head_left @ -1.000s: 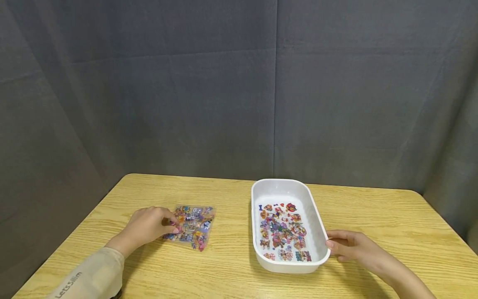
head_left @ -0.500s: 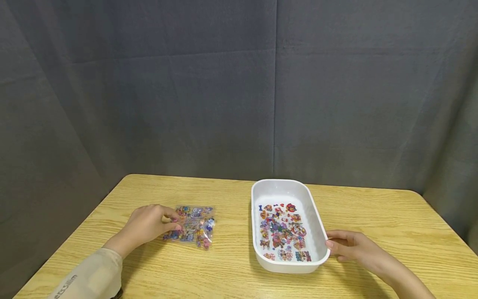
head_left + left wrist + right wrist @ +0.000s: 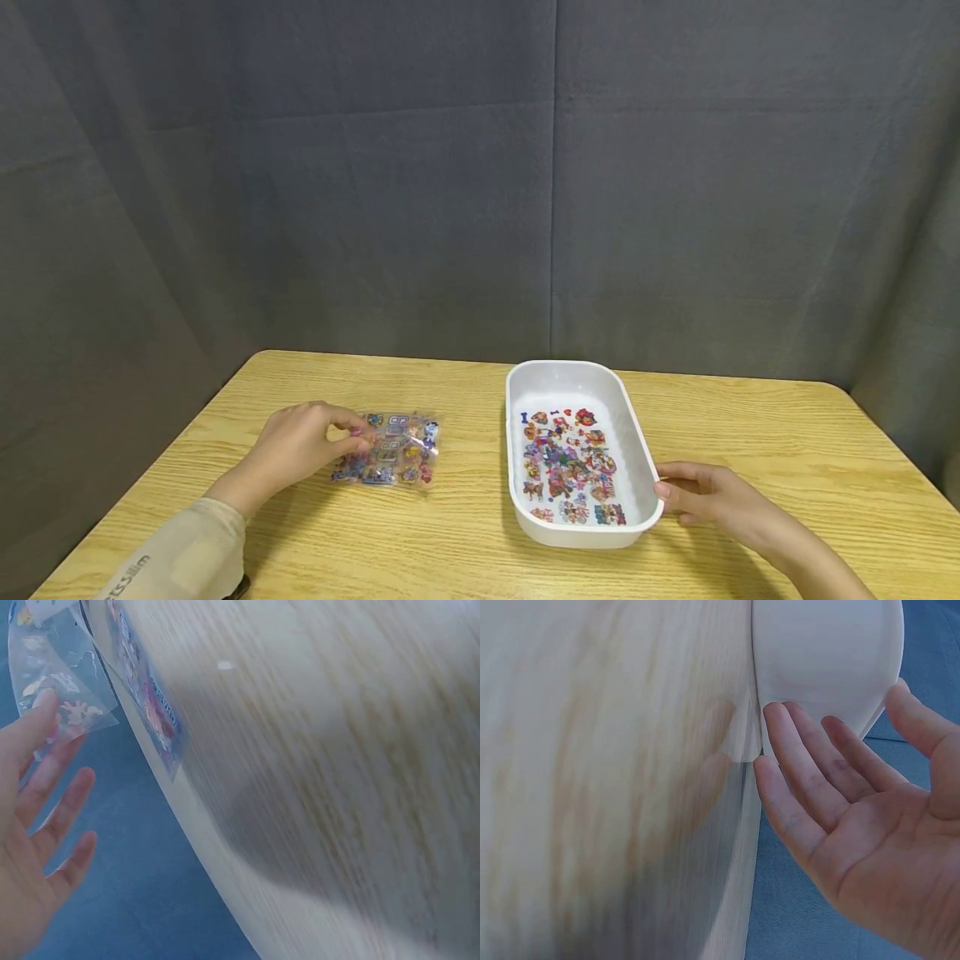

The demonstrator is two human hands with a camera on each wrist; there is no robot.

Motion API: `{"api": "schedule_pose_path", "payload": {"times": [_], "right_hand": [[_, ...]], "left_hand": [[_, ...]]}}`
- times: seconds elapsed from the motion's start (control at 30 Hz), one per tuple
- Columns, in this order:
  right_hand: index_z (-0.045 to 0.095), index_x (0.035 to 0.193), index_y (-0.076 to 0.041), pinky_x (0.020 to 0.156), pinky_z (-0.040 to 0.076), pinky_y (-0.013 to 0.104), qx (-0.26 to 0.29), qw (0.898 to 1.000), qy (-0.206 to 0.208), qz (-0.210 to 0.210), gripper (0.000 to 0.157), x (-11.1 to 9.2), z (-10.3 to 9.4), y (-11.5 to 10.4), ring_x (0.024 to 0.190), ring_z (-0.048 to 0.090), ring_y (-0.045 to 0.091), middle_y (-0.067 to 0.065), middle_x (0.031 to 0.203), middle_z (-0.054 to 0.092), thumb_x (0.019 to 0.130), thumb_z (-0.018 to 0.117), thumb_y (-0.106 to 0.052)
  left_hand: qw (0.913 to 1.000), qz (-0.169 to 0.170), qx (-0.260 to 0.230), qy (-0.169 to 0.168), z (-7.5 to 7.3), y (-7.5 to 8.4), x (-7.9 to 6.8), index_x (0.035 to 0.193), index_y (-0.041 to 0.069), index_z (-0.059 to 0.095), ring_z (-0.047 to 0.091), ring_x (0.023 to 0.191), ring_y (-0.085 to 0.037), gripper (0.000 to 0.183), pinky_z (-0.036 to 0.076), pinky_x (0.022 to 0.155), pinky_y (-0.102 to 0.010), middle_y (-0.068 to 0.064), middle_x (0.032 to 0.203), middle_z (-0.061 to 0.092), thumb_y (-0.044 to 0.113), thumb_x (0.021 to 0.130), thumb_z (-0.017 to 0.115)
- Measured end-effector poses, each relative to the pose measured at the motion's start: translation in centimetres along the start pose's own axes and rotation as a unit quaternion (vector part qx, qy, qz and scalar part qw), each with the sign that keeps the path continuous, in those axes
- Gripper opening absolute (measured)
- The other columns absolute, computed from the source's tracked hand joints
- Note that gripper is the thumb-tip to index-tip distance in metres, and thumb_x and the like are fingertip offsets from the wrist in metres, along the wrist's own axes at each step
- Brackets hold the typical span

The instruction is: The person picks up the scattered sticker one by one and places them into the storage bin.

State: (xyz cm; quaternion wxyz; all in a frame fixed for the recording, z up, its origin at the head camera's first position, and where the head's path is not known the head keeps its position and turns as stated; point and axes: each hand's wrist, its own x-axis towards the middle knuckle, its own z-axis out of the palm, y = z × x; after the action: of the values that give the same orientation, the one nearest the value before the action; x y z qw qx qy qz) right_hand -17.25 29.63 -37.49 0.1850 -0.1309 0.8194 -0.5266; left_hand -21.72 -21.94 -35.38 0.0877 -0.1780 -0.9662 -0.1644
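My left hand (image 3: pixel 300 442) pinches the edge of a clear sticker sheet (image 3: pixel 416 454) between thumb and fingertips, at the left of the table. In the left wrist view the pinched sheet (image 3: pixel 71 694) bends upward, and another printed sheet (image 3: pixel 150 690) lies flat on the wood beneath it. Colourful cartoon prints cover both. To the right stands a white tray (image 3: pixel 581 537) with rounded corners, and clear sheets with cartoon stickers (image 3: pixel 570 467) lie on its bottom. My right hand (image 3: pixel 720 500) touches its near right side, thumb at the rim, nearly straight fingers against the outer wall.
The light wooden table (image 3: pixel 465 492) has rounded far corners. A grey curtain (image 3: pixel 420 208) hangs close behind it and along both sides. Bare wood separates the sheets from the tray.
The pinched sheet has shifted slightly right and away, its near edge lifting as my left hand moves a little upward. My right hand and the tray stay almost still.
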Motion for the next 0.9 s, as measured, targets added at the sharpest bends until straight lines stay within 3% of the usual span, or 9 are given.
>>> {"api": "schedule_pose_path", "payload": {"times": [0.13,0.2,0.57,0.9], "right_hand": [[0.039,0.136,0.023,0.081,0.055,0.039,-0.001,1.0,-0.002,-0.006,0.061,0.0,0.0,0.1,0.104,0.066,0.025,0.027,0.121,0.064,0.102,0.058,-0.024],[0.039,0.136,0.023,0.081,0.055,0.038,0.001,1.0,-0.002,-0.005,0.061,0.0,0.0,0.1,0.103,0.066,0.023,0.027,0.121,0.064,0.102,0.057,-0.024],[0.039,0.136,0.022,0.081,0.055,0.037,0.003,1.0,-0.002,-0.005,0.061,0.0,0.0,0.2,0.103,0.066,0.023,0.026,0.12,0.064,0.102,0.058,-0.024],[0.039,0.137,0.022,0.081,0.055,0.038,0.006,1.0,-0.004,-0.004,0.061,0.0,-0.1,0.2,0.103,0.066,0.023,0.026,0.12,0.065,0.102,0.058,-0.024]], "left_hand": [[1.0,0.004,0.004,0.001,-0.2,0.2,0.1,0.099,0.031,0.078,0.06,0.068,-0.012,0.019,0.043,0.054,-0.032,0.01,0.095,0.073,0.041,0.083,0.078],[1.0,0.005,0.007,0.002,-0.2,0.3,0.1,0.101,0.031,0.078,0.067,0.083,-0.016,0.02,0.047,0.059,-0.033,0.01,0.095,0.072,0.041,0.084,0.077],[0.9996,0.018,0.008,0.018,-0.3,1.0,0.4,0.103,0.026,0.079,0.069,0.088,-0.02,0.022,0.053,0.066,-0.039,0.01,0.096,0.073,0.039,0.085,0.077],[0.9989,0.032,0.013,0.031,-0.4,2.2,0.7,0.106,0.023,0.078,0.068,0.085,-0.018,0.026,0.051,0.063,-0.036,0.012,0.093,0.072,0.038,0.085,0.078]]}}
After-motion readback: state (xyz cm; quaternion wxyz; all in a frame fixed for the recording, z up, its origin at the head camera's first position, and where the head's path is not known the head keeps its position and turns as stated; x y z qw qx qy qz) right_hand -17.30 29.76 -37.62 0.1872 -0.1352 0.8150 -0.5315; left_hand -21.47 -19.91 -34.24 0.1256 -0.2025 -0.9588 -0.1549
